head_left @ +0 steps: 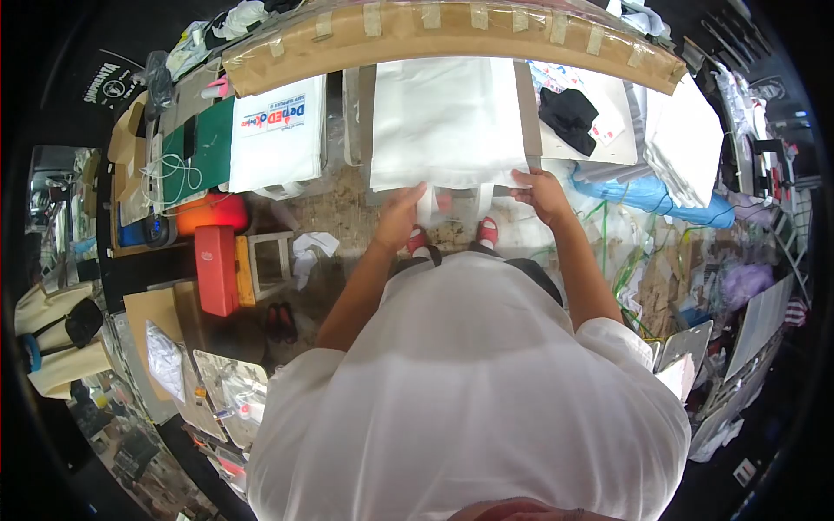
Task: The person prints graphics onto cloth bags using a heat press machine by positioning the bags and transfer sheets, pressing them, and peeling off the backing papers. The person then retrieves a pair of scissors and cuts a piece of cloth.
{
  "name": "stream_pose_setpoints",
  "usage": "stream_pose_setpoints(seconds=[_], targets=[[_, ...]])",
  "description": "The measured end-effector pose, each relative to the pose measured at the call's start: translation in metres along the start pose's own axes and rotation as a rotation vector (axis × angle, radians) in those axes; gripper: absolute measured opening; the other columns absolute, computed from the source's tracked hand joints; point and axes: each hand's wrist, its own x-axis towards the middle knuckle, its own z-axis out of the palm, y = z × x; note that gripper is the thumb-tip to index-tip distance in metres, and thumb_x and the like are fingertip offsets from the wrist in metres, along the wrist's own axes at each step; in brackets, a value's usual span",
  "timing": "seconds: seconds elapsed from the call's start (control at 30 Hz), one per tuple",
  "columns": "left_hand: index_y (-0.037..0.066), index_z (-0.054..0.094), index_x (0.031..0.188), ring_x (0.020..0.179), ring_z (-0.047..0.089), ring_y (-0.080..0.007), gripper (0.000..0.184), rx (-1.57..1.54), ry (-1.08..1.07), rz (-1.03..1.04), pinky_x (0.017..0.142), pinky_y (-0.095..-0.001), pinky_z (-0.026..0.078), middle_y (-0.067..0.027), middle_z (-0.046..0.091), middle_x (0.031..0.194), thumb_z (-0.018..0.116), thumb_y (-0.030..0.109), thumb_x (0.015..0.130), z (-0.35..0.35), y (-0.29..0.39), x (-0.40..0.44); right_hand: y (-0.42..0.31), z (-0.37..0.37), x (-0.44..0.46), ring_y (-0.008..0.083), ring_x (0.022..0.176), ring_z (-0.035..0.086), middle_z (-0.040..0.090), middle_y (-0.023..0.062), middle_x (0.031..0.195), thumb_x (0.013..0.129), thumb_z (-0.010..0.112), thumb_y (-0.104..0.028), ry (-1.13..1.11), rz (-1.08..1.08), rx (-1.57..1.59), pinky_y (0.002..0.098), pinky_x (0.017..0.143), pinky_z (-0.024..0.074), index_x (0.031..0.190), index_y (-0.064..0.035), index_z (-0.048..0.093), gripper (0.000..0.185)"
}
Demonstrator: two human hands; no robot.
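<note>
A blank white tote bag (447, 122) lies flat in front of me, its two handles (485, 200) hanging over the near edge. It rests on a brown-grey board (532, 113) that shows along its sides. At the bag's near left corner, my left hand (400, 215) is closed on the edge, thumb on top. My right hand (546, 198) pinches the near right corner in the same way. To the left lies a pile of white bags (276, 143), the top one printed in blue and red. A black cloth (567, 120) sits on a pale board to the right.
A taped cardboard strip (452, 39) arches over the far side. White sheets (682, 139) are piled at right, above a blue plastic roll (660, 195). A red box (215, 269) stands at lower left, near a white rag (313, 252). Green straps (638, 260) litter the floor.
</note>
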Motion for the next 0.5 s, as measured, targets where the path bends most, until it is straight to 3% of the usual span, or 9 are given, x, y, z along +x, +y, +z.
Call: stream_pose_setpoints(seconds=[0.03,0.07,0.13,0.23,0.27,0.37,0.47,0.5], targets=[[-0.003,0.058,0.113,0.105,0.066,-0.0296,0.049,-0.102,0.026,-0.169,0.096,-0.0421,0.05,-0.019,0.069,0.107,0.04,0.042,0.104,0.005,0.004,-0.003,-0.002,0.0,-0.002,0.0155,0.072,0.065,0.066,0.0065,0.091,0.089,0.069,-0.02,0.009,-0.007,-0.04,0.0259,0.065,0.0534,0.107,0.002,0.062,0.029],[-0.003,0.058,0.113,0.105,0.066,-0.0296,0.049,-0.104,0.026,-0.171,0.096,-0.0421,0.05,-0.019,0.069,0.107,0.04,0.042,0.104,0.005,0.003,-0.004,-0.003,0.0,-0.003,0.0156,0.071,0.065,0.066,0.0069,0.09,0.089,0.069,-0.019,0.018,-0.015,-0.081,0.026,0.065,0.0535,0.106,0.0023,0.062,0.028],[-0.003,0.058,0.115,0.095,0.07,-0.0297,0.055,-0.122,0.002,-0.531,0.088,-0.043,0.055,-0.0174,0.07,0.101,0.038,0.047,0.104,0.0,0.002,-0.01,0.003,-0.003,-0.002,0.0158,0.07,0.065,0.066,0.0072,0.089,0.088,0.069,-0.018,0.043,-0.004,-0.09,0.0262,0.064,0.0536,0.106,0.0026,0.062,0.028],[-0.001,0.058,0.118,0.104,0.067,-0.0293,0.06,-0.131,-0.131,-0.63,0.091,-0.0451,0.054,-0.0163,0.069,0.108,0.038,0.053,0.102,-0.02,-0.019,-0.014,0.015,-0.01,0.006,0.0164,0.071,0.065,0.066,0.0078,0.094,0.088,0.069,-0.018,0.055,0.022,-0.097,0.0258,0.065,0.0542,0.11,0.0033,0.061,0.032],[-0.001,0.058,0.118,0.104,0.067,-0.0293,0.06,-0.134,-0.13,-0.63,0.091,-0.0451,0.054,-0.0163,0.069,0.108,0.038,0.053,0.102,-0.019,-0.016,-0.019,0.017,-0.01,0.006,0.0168,0.073,0.066,0.066,0.0081,0.1,0.088,0.069,-0.018,0.047,0.04,-0.094,0.0254,0.066,0.0547,0.116,0.0038,0.061,0.036],[0.002,0.058,0.119,0.113,0.063,-0.0281,0.061,-0.249,-0.198,-0.646,0.09,-0.0462,0.054,-0.0146,0.066,0.115,0.043,0.057,0.099,-0.021,-0.014,-0.032,0.023,-0.009,0.008,0.0175,0.07,0.066,0.067,0.0087,0.096,0.089,0.068,-0.018,0.056,0.027,-0.104,0.0257,0.063,0.0549,0.114,0.003,0.062,0.033],[0.002,0.06,0.118,0.114,0.062,-0.0244,0.054,-0.292,-0.099,-0.567,0.085,-0.0436,0.055,-0.0131,0.063,0.119,0.053,0.052,0.098,-0.039,-0.037,-0.036,0.029,-0.011,0.013,0.0179,0.065,0.066,0.067,0.009,0.09,0.09,0.067,-0.017,0.061,-0.006,-0.196,0.0262,0.058,0.0545,0.111,0.004,0.063,0.03],[0.002,0.06,0.116,0.106,0.063,-0.0221,0.049,-0.027,0.132,-0.477,0.082,-0.0402,0.055,-0.0119,0.065,0.112,0.058,0.047,0.096,-0.046,-0.043,-0.036,0.029,-0.011,0.014,0.0179,0.065,0.066,0.067,0.009,0.09,0.09,0.067,-0.017,0.061,-0.004,-0.197,0.0262,0.058,0.0545,0.111,0.004,0.063,0.03]])
